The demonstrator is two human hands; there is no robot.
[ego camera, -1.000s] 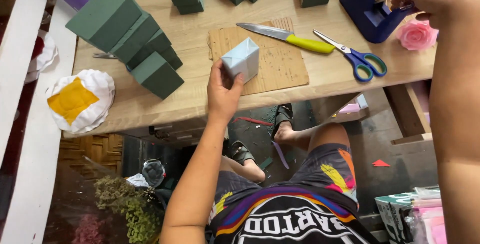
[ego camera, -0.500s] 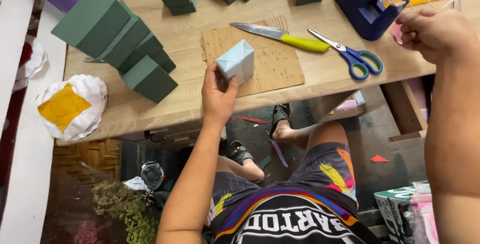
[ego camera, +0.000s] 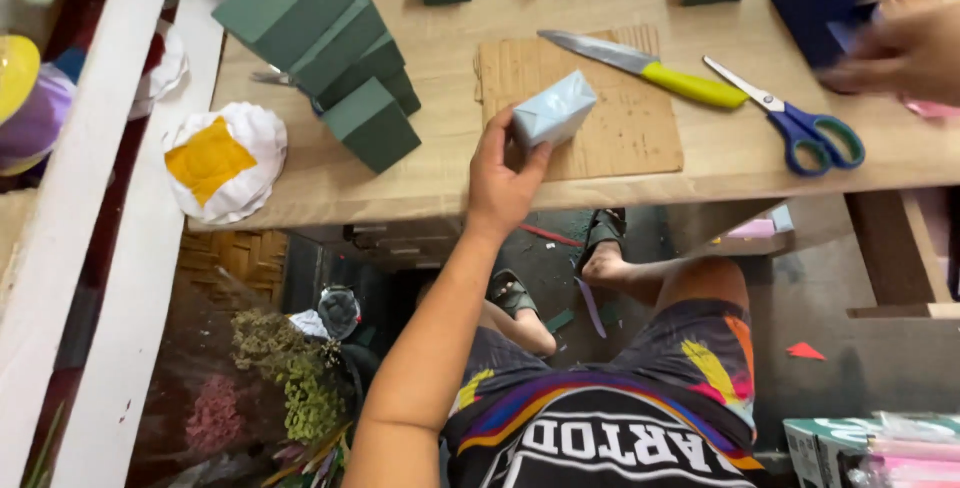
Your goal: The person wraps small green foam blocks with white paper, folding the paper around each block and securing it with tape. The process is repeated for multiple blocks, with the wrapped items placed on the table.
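1. On the cardboard mat (ego camera: 585, 108) near the front of the table (ego camera: 330, 183), the left hand (ego camera: 503, 176) is closed around the near end of a small block wrapped in pale blue paper (ego camera: 553, 111), which rests tilted on the mat.
2. Up at the right edge of the view, the right hand (ego camera: 895, 53) is blurred beside a dark blue tape dispenser (ego camera: 822, 0); whether it holds anything cannot be told.
3. A knife with a yellow handle (ego camera: 640, 68) lies just behind the wrapped block, blade pointing left. It seems likely that a careless push of the block away from the body would bring the fingers against the blade.
4. Blue-handled scissors (ego camera: 795, 126) lie to the right of the mat, between the two hands, and a sweep across could knock them.
5. The mat's near side lies close to the table's front edge, so a tug toward the body might drag the block off, down toward the sandalled feet.
6. Green foam blocks (ego camera: 330, 43) lean in a row on the left, and a white paper flower with a yellow centre (ego camera: 215, 160) sits at the near left corner.
7. Open room is a bare strip of wood between the foam and the mat.
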